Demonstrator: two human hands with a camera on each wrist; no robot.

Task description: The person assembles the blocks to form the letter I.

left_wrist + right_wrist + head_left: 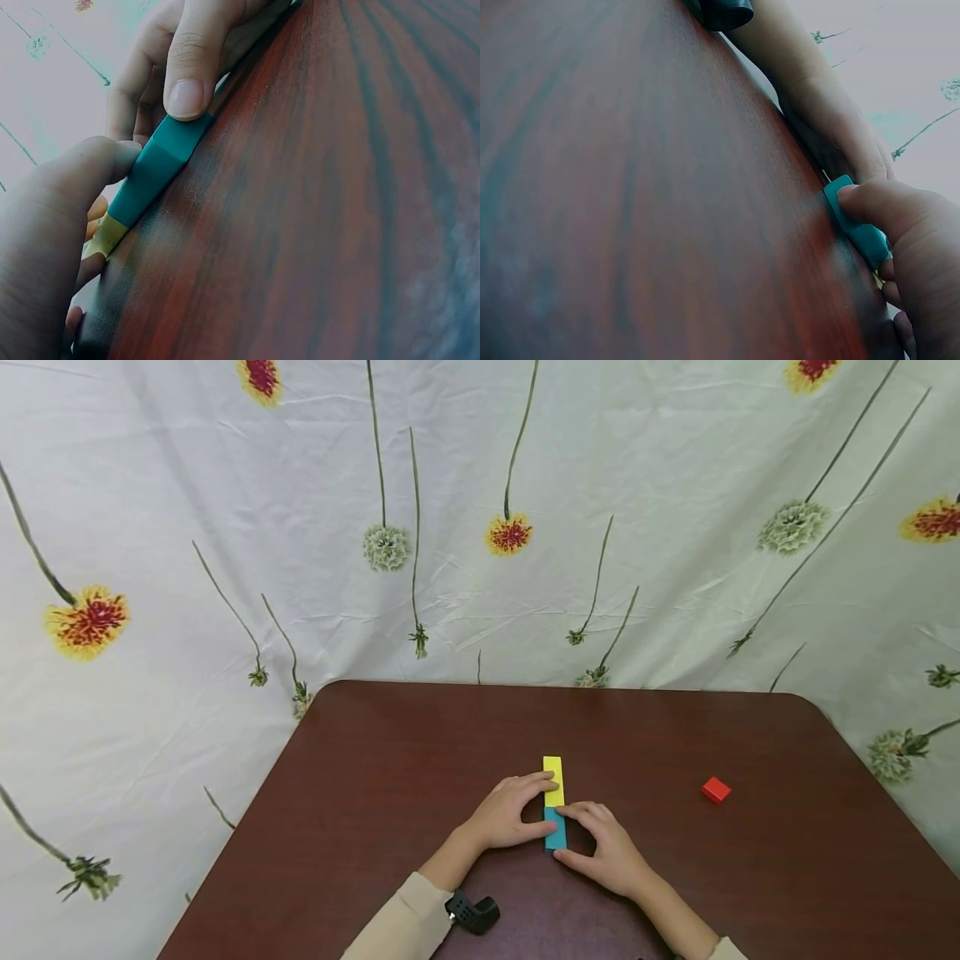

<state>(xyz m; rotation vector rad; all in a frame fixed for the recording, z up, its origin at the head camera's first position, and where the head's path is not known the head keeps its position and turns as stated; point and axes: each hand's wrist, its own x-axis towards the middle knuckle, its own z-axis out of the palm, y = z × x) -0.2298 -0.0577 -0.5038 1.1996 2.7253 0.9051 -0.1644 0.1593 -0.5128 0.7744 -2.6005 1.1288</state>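
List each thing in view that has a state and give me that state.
Left hand: fingers on the yellow block, thumb against the blue block
Right hand: holds the blue block between thumb and fingers
Yellow block: lying on the table, end to end with the blue block
Blue block: lying, nearer the person
Red block: apart, untouched
Black wrist device: worn
Cloth: hanging, creased

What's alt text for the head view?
A person's left hand and right hand touch a yellow rectangular block and a blue rectangular block lined up end to end on a dark reddish-brown table. A small red rectangular block lies apart to the right. Behind hangs a white flower-print cloth.
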